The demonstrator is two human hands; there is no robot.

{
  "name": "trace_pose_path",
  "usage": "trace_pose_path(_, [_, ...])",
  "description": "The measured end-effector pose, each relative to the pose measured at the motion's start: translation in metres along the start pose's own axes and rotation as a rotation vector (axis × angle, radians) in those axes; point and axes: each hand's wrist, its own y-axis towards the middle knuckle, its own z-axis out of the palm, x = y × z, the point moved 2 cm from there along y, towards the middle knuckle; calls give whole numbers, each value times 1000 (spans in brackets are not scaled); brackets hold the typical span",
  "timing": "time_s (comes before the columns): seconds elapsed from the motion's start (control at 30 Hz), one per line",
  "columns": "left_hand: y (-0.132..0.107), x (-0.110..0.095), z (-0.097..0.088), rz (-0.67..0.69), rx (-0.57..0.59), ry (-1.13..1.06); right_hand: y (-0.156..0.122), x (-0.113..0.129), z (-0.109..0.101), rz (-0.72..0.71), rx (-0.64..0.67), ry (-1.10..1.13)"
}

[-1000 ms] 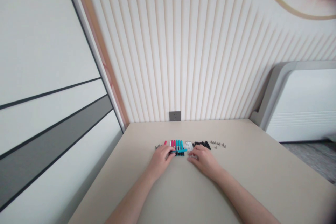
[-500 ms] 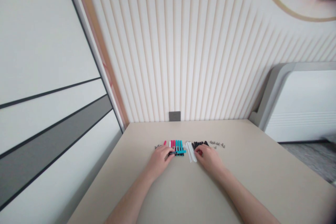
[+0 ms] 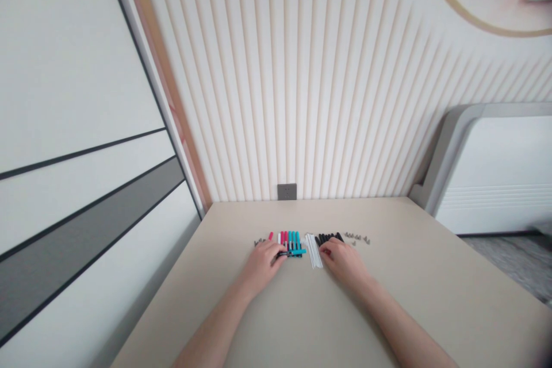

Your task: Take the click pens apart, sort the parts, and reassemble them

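- left hand (image 3: pixel 262 267) and right hand (image 3: pixel 342 261) both down at the bench (image 3: pixel 401 282), well apart, with the row of pens and sticks between them
- my left hand is nearer the crosswise pen (image 3: pixel 292 252), a dark and teal pen lying across the row, long axis running left to right, dark end at my left fingers (image 3: pixel 276 251)
- left fingers curled in on that dark end, touching it; looks like a pinch, but I can't tell how firm
- crosswise pen rests over the teal pens (image 3: pixel 295 244), just ahead of my left hand; pink pens (image 3: pixel 284 237) sit further ahead, to the left of the teal
- right hand curled, fingertips just beside the black pens (image 3: pixel 328 237); small red bit (image 3: pixel 326 251) under those fingers, can't tell if held
- white sticks (image 3: pixel 313 250) lie just left of my right hand, long axis pointing ahead, not touched
- small metal screws (image 3: pixel 357 238) sit ahead of my right hand, more bits (image 3: pixel 259 241) ahead of my left
- wall socket plate (image 3: pixel 287 191) behind the bench, straight ahead of my hands
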Motion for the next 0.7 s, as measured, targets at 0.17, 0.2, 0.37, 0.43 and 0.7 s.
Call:
trace_pose_path(0.17, [0,0,0,1,10,15,-2,6,-4,22,17,-45])
trace_pose_path(0.2, [0,1,0,2,12,17,-2,8,-4,40,32,-60])
trace_pose_path(0.37, [0,1,1,14,13,22,-3,19,-4,143,90,-162])
trace_pose_path(0.43, [0,1,1,18,13,22,-4,23,-3,176,89,-189])
trace_pose_path(0.7, [2,2,0,39,19,28,-6,24,-3,317,80,-197])
